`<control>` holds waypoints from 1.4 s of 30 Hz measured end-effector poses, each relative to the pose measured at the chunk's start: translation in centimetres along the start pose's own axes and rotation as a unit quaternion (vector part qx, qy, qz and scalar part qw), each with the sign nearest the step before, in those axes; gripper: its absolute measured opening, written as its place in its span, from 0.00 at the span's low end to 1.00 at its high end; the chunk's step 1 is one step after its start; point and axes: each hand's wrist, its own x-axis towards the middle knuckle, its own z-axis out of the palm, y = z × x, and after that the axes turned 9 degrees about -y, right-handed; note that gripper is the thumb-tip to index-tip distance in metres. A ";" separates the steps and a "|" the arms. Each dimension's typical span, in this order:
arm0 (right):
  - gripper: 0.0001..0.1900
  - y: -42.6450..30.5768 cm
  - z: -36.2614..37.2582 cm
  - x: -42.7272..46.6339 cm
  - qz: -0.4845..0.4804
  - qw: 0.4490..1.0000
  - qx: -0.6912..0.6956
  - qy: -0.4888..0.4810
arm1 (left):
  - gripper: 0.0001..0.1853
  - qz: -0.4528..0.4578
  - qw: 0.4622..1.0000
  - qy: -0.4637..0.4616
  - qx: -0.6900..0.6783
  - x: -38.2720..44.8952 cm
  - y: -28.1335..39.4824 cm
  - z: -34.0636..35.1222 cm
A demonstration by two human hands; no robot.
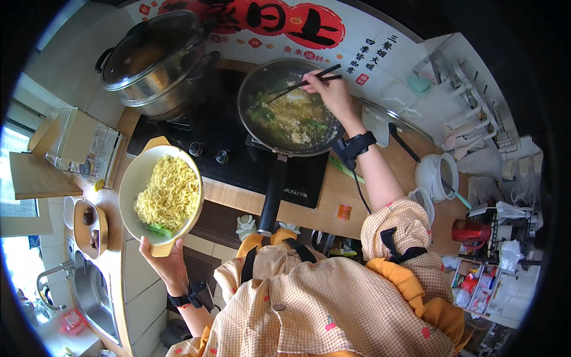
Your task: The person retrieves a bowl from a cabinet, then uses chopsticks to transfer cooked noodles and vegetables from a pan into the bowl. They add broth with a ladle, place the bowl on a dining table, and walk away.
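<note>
My left hand [168,264] grips one handle of a two-handled bowl [134,178], yellow outside and cream inside. Curly yellow noodles [171,192] fill much of it, with a few green leaves [159,230] at the near edge. Black chopsticks [328,73] are held in my right hand [329,91], their tips down in a dark frying pan [244,117]. Inside the pan lies a broth with cooked egg [303,127] and green leafy vegetables [263,117]. The pan's black handle [273,196] points toward my body, and neither hand touches it.
A steel steamer pot [151,76] with a glass lid stands left on the black cooktop [214,169]. Right of the pan are a white pot [435,176], a small orange packet [344,212] and a red kettle [470,232]. Leftward are a dish [102,241] with mushrooms and a sink [91,290].
</note>
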 end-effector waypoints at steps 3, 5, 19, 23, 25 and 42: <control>0.14 0.2 0.5 1.4 0.019 1.000 0.021 -0.013 | 0.27 -0.020 0.998 0.057 -0.013 -0.1 0.2 -0.2; 0.14 0.5 1.4 1.8 0.029 0.998 0.030 -0.052 | 0.28 -0.004 0.998 0.058 -0.006 -0.2 0.0 0.0; 0.11 2.6 -2.8 4.9 -0.022 0.985 -0.031 -0.170 | 0.32 -0.014 0.997 0.069 0.020 -0.5 -0.4 0.4; 0.11 2.2 -2.7 5.1 0.024 0.978 -0.138 -0.156 | 0.32 -0.016 0.996 0.081 0.024 -0.6 -0.4 0.8; 0.12 1.8 -2.1 4.7 0.041 0.984 -0.119 -0.123 | 0.31 -0.012 0.996 0.081 0.023 -0.7 -0.4 0.9; 0.11 2.3 -1.9 -0.4 0.041 0.976 -0.063 -0.205 | 0.25 -0.021 0.997 0.068 0.004 -0.2 -0.4 0.9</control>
